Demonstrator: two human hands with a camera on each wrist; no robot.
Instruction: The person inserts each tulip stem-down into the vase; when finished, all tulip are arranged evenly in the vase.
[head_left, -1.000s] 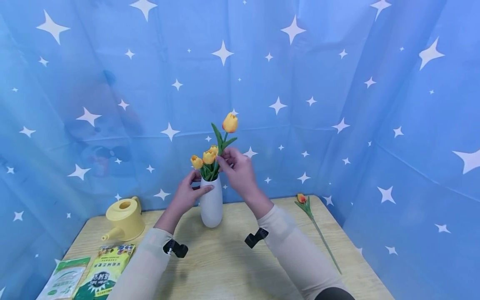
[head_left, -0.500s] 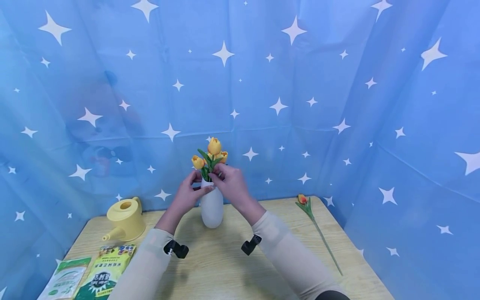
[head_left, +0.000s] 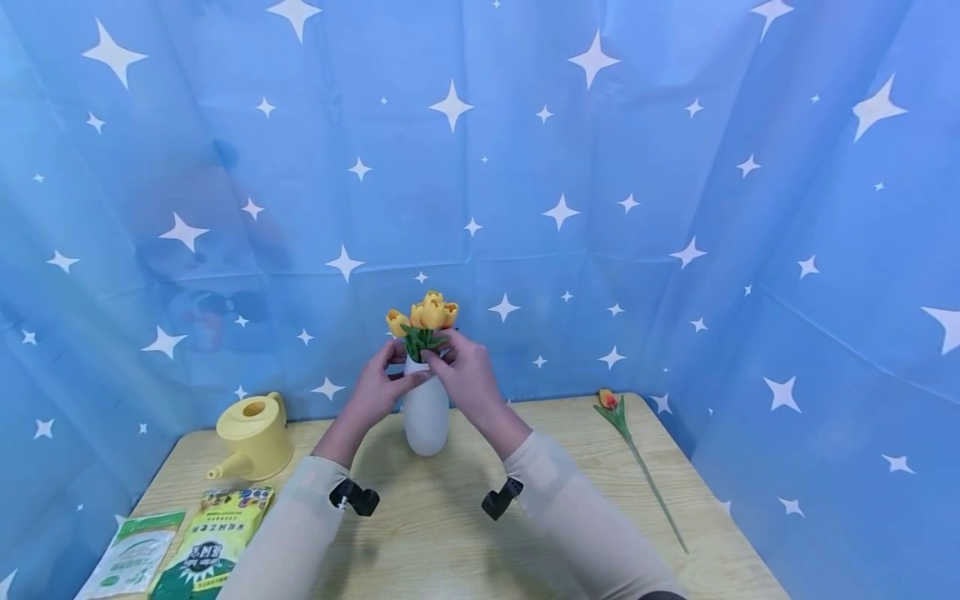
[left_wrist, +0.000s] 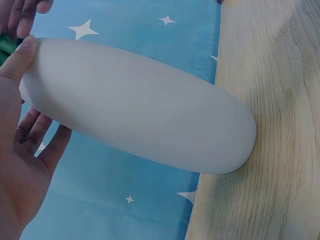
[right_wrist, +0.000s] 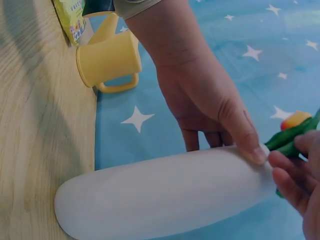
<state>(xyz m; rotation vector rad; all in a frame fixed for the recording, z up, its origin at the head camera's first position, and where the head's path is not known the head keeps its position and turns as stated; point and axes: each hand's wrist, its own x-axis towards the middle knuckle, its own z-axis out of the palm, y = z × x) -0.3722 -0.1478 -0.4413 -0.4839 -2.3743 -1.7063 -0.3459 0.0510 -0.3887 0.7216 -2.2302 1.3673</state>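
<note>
A tall white vase [head_left: 426, 421] stands upright at the back of the table, with several yellow tulips [head_left: 432, 313] bunched in its mouth. My left hand [head_left: 372, 390] grips the vase near its rim, thumb on the near side. In the left wrist view the vase [left_wrist: 140, 107] fills the middle, its base on the wood. Just over the rim, my right hand [head_left: 471, 377] pinches one tulip among the green leaves. The right wrist view has the right hand [right_wrist: 310, 182] by those leaves [right_wrist: 289, 140], close beside the left thumb. The stems inside the vase are hidden.
An orange-red tulip [head_left: 634, 454] lies on the right of the table [head_left: 450, 533]. On the left are a yellow watering can [head_left: 255, 437], a yellow-green packet [head_left: 213, 537] and a white-green packet [head_left: 131, 554]. A blue starred curtain [head_left: 525, 167] hangs behind.
The right hand has lowered a yellow tulip into the vase, its bloom dropping from high above to the level of the others. The left hand has kept its grip on the vase.
</note>
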